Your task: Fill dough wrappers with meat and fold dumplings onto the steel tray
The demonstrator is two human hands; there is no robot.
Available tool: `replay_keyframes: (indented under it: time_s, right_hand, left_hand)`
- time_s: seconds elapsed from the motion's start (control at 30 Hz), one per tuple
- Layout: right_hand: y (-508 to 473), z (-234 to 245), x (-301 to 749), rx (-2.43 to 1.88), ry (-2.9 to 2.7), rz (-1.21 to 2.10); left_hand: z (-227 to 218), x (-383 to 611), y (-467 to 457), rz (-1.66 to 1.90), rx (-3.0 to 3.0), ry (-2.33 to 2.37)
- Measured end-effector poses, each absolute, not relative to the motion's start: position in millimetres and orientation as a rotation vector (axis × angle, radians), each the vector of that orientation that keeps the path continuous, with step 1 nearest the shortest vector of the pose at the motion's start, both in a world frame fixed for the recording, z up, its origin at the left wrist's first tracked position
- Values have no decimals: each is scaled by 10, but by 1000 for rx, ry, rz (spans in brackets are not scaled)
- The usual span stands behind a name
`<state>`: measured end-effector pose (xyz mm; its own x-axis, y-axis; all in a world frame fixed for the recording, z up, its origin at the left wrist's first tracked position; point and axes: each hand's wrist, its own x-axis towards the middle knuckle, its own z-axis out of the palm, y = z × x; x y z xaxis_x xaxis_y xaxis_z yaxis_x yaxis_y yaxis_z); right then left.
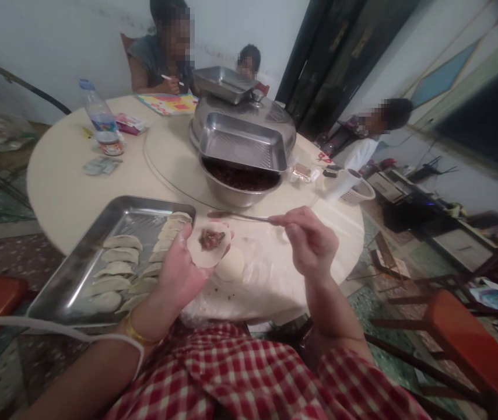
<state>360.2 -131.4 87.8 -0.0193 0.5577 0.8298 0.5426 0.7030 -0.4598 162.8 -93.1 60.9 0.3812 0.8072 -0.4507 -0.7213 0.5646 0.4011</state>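
On the palm of my left hand rests a round dumpling wrapper with a mound of dark meat filling in its middle; the fingers curl up around its far edge. My right hand pinches the handle of a spoon, whose bowl end points left, just above the wrapper. Beneath my left hand, more pale wrappers lie on the table. To the left, a metal tray holds several folded dumplings in rows. A steel bowl of filling stands beyond the spoon.
An empty metal tray leans over the bowl, against a large lidded pan with another tray on top. A bottle and a jar stand at the left. Three people are around the table's far side. A red stool is at the right.
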Motion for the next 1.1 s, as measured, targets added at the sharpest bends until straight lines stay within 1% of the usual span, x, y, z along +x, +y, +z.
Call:
replay_keyframes:
  time_s: [0.17, 0.23, 0.4, 0.6, 0.83, 1.1]
  right_hand:
    - [-1298, 862, 3616, -932, -1579, 93]
    - [-1307, 849, 3586, -884, -1663, 92]
    - [-1327, 831, 3529, -735, -1908, -40]
    - [-1325, 835, 3551, -642, -2042, 0]
    - [-1368, 777, 3613, -739, -1776, 37]
    - [-1418, 769, 3567, -851, -1820, 146]
  left_hand:
    - [597, 1639, -927, 988, 129, 681]
    - [612, 1635, -931, 987, 135, 646]
    - [653, 1601, -929, 967, 92, 596]
    - [648, 1593, -934, 935, 80, 672]
    - [651, 1603, -940, 992, 63, 625]
    - [579, 1611, -927, 974, 92, 651]
